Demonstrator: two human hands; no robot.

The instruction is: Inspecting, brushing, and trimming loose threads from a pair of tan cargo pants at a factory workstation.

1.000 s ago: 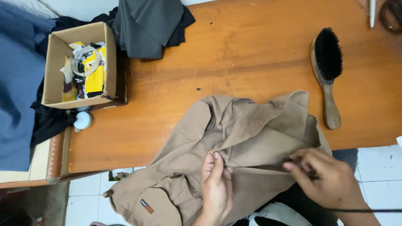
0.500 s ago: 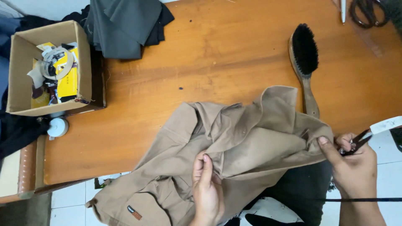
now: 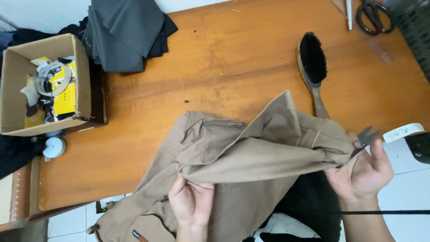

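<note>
A tan garment lies crumpled over the near edge of the wooden table. My left hand pinches a fold of it at the bottom centre. My right hand holds the garment's right end stretched out, together with small thread snips whose blades stick up past my fingers. The cloth runs taut between both hands.
A black-bristled wooden brush lies just beyond the garment. Large scissors sit at the far right corner. A dark grey cloth pile and a cardboard box of oddments are at the left. A white tag-like piece is by my right hand.
My right hand has drawn the garment's end to the right and pulled the cloth taut. The left hand kept its grip on the fold. The view shifted slightly.
</note>
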